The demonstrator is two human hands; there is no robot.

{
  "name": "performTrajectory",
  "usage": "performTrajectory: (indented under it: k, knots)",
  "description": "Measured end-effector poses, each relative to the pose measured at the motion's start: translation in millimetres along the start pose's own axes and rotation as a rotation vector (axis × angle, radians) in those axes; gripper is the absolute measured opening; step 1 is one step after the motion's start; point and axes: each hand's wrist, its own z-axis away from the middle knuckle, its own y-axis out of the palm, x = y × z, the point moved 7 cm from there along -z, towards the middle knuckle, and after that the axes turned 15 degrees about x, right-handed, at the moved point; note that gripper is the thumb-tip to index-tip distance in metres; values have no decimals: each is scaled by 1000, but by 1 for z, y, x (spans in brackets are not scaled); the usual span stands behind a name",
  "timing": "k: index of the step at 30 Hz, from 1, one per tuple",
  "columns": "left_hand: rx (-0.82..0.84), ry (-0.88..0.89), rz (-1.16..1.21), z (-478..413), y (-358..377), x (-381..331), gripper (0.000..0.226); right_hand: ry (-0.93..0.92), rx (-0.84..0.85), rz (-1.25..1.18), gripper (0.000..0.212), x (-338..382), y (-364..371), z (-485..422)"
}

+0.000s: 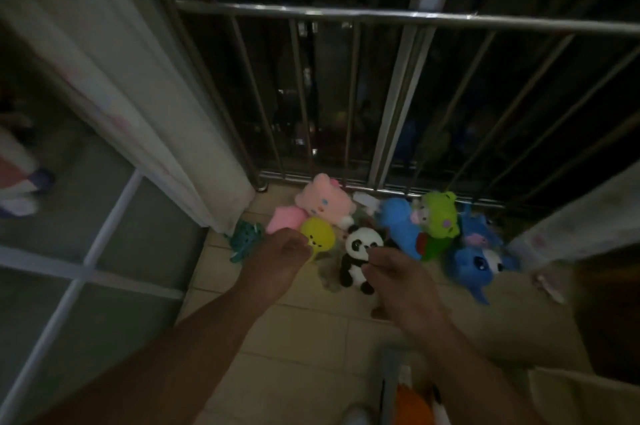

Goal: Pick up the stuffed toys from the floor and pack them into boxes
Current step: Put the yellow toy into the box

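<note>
Along the floor's [277, 338] far edge, under the railing [381, 14], the stuffed toys [398, 222] lie heaped; they look light, soft and squashy, easiest taken by a fistful of body or a limb. The left grip [277, 262] curls against the yellow toy [318, 237] and the right grip [398, 272] against the panda [360, 251]. I cannot tell through the dim blur whether either holds its toy.
</note>
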Motion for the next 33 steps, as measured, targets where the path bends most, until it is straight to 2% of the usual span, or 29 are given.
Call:
performTrajectory:
  k: [4, 9, 11, 14, 19, 22, 24, 25, 27, 29, 33]
  knots:
    - [1, -24, -7, -72, 15, 43, 14, -11, 71, -62, 21, -42, 5, -72]
    - [8, -34, -81, -153, 28, 110, 11, 12, 80, -29, 23, -106, 32, -149]
    - [6, -48, -87, -179, 31, 143, 7, 51, 96, -91, 21, -135, 47, -178]
    - [-7, -106, -93, -215, 33, 200, 8, 42, 61, -10, 21, -179, 62, -220]
    - [49, -165, -120, -277, 38, 276, 24, 123, 23, 35, 18, -257, 85, -294]
    - [55, -133, -99, -318, 38, 308, 30, 164, 114, 134, 6, -292, 103, -343]
    - [52, -113, -107, -344, 39, 325, 34, 165, 120, 147, 13, -315, 111, -374]
    - [50, -110, -119, -356, 40, 331, 35, 178, 76, 117, 6, -323, 111, -384]
    - [52, -106, -147, -378, 43, 345, 39, 203, 15, 0, 14, -341, 112, -404]
    - [67, -61, -181, -395, 46, 353, 47, 208, 17, -63, 12, -355, 119, -421]
    - [157, 12, -228, -421, 60, 361, 68, 173, 18, -201, 24, -378, 134, -444]
